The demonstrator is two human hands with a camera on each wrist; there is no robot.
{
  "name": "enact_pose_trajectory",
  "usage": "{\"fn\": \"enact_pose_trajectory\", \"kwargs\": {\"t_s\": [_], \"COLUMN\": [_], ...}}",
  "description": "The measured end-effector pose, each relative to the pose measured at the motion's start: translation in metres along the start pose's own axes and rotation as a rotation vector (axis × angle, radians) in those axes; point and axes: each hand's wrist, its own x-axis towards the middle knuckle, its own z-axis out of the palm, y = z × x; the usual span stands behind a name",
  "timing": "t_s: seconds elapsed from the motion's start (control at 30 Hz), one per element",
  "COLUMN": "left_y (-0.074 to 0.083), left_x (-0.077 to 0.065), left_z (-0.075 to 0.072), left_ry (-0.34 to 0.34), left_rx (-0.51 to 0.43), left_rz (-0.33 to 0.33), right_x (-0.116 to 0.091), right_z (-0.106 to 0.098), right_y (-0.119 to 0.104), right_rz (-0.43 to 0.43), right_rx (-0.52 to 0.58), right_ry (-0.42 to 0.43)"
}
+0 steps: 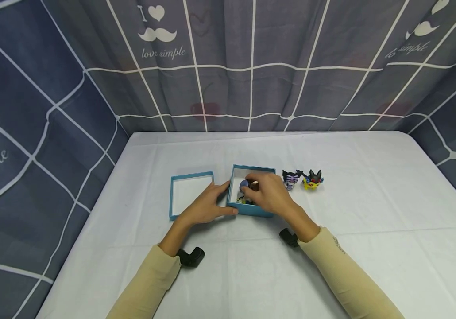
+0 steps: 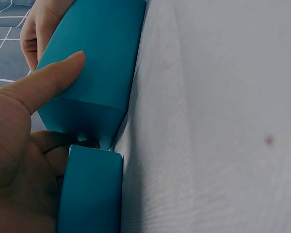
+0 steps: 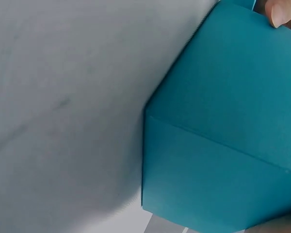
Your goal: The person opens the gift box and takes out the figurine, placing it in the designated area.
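Note:
A blue open box [image 1: 252, 211] with a white inside stands mid-table. My left hand [image 1: 208, 204] grips its near left corner, thumb lying on the front wall [image 2: 99, 53] and fingers at the left side. Over the box, my right hand [image 1: 269, 190] reaches in from the right. Its thumb and fingers pinch a small figurine with a blue-purple top [image 1: 244, 184], partly hidden by the hand. More small figurines [image 1: 241, 200] lie at the bottom of the box, mostly covered. In the right wrist view the box's blue outer walls [image 3: 218, 165] fill much of the frame.
The blue-rimmed lid [image 1: 171, 199] lies inside up, just left of the box. Right of the box stand two figurines, a black-and-purple one [image 1: 291, 179] and a yellow, black and red one [image 1: 313, 180]. A dark grid-patterned curtain [image 1: 228, 88] borders the white table.

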Motion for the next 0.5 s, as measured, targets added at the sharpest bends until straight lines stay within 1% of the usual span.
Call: {"fn": "enact_pose_trajectory", "kwargs": {"t_s": [0.13,0.33,0.5], "left_y": [0.0011,0.0025,0.0026], "left_x": [-0.0001,-0.0015,-0.0016], "left_z": [0.0004,0.0001,0.0003], "left_ry": [0.006,0.008,0.011], "left_rx": [0.002,-0.004,-0.007], "left_rz": [-0.007,-0.012,-0.01], "right_x": [-0.0007,-0.0023,-0.0053], "right_z": [-0.0022,-0.0039,-0.0051], "right_y": [0.0015,0.0039,0.0066], "right_rz": [0.027,0.022,0.031], "right_rx": [0.086,0.081,0.115], "right_ry": [0.025,0.039,0.053]}}
